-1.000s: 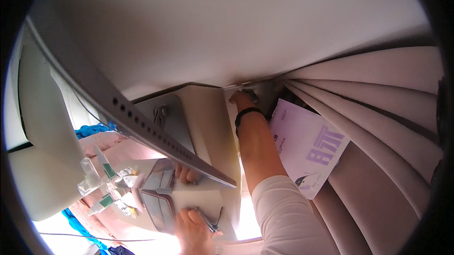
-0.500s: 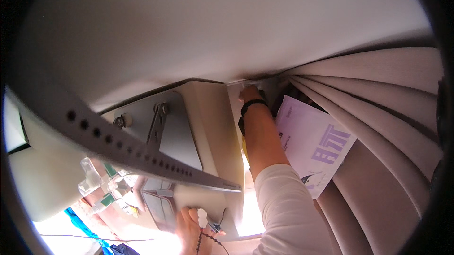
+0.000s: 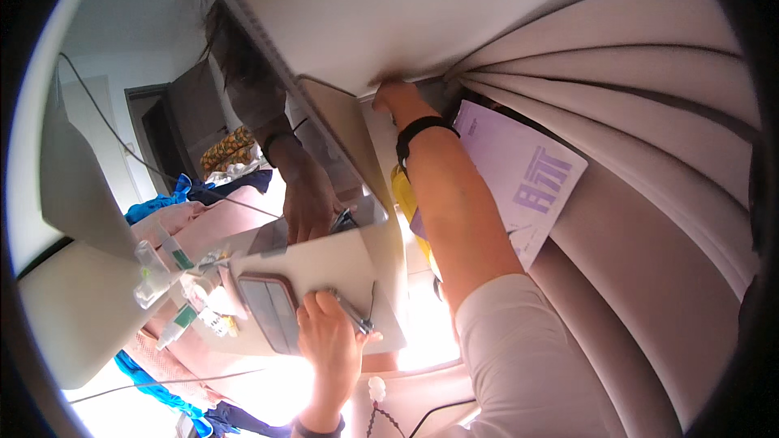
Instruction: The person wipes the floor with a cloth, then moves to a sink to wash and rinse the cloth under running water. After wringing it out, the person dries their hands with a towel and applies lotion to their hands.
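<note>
My left hand (image 3: pixel 329 336) rests low over the beige tabletop (image 3: pixel 337 271), its fingers closed round a slim silver tool (image 3: pixel 353 314). The exact kind of tool cannot be made out. Just left of that hand lies a smartphone (image 3: pixel 273 314) with a reddish-brown edge. My right arm stretches forward past the table's right side. At the wall, my right hand (image 3: pixel 395 101) is curled at the gap behind the table, with a black band at the wrist. What its fingers hold, if anything, is hidden.
A large mirror-like panel (image 3: pixel 174 125) at the left reflects a room and a hand. Several small clear-and-green bottles (image 3: pixel 177 324) stand left of the phone. A lilac-and-white flat packet (image 3: pixel 519 174) leans against the padded headboard (image 3: pixel 649 219). A beaded cord (image 3: pixel 377 393) hangs in front.
The view has shifted, and the panel at the left now shows a reflection. The beaded cord appears lower, apart from my left hand. My right hand stays at the wall.
</note>
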Motion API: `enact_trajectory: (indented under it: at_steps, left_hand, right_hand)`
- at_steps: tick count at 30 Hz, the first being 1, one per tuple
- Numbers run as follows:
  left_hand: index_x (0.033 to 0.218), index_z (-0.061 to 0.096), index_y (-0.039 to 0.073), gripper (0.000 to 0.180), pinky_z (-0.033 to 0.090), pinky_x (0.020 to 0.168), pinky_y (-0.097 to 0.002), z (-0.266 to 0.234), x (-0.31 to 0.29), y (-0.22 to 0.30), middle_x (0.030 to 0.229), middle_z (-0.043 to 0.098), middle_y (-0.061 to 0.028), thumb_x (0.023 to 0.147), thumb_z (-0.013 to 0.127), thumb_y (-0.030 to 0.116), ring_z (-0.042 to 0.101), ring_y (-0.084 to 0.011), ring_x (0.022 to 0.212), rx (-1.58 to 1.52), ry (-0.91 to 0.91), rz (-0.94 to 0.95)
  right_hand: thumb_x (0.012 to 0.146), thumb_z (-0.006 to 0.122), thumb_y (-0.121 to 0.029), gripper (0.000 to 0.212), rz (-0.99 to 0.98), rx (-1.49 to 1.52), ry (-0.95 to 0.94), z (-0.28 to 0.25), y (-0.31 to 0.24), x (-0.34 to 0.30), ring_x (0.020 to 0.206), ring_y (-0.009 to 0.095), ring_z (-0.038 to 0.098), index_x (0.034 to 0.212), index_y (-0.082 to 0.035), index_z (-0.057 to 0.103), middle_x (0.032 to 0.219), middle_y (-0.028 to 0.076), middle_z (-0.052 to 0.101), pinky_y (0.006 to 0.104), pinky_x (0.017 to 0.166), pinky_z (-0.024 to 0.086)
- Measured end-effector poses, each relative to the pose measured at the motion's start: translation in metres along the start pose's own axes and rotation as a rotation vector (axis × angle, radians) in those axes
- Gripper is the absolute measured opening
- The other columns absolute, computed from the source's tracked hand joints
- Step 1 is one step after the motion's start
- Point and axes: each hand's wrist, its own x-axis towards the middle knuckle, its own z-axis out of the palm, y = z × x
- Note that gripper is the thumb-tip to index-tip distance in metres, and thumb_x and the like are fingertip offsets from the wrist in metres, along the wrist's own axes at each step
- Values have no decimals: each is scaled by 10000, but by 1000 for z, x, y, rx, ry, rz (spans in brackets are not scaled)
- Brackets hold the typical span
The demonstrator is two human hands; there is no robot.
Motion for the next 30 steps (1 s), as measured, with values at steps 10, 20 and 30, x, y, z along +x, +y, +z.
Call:
enact_trajectory:
  at_steps: [10,20,30]
  left_hand:
    - [1009,408,-13,667,413,845,-440,17,-24,-34,969,472,-170,546,861,144,479,-379,915,-270,187,305]
    - [1188,470,45,560,486,733,-387,-66,-104,-32,1124,550,-116,723,767,143,563,-281,952,-640,363,498]
    - [949,652,-9,139,515,601,-271,-168,-270,-9,782,646,-77,845,651,83,639,-157,707,-706,445,841]
  right_hand:
    - [839,540,-256,349,-36,362,188,-52,-11,-148,758,327,669,897,77,626,882,224,653,419,707,525]
    - [840,587,-136,210,-212,572,554,-52,-29,-410,707,373,615,918,58,578,828,252,622,384,661,505]
    - [895,514,-65,185,-529,1301,406,-80,-90,-685,746,122,635,1041,35,571,842,95,664,226,618,514]
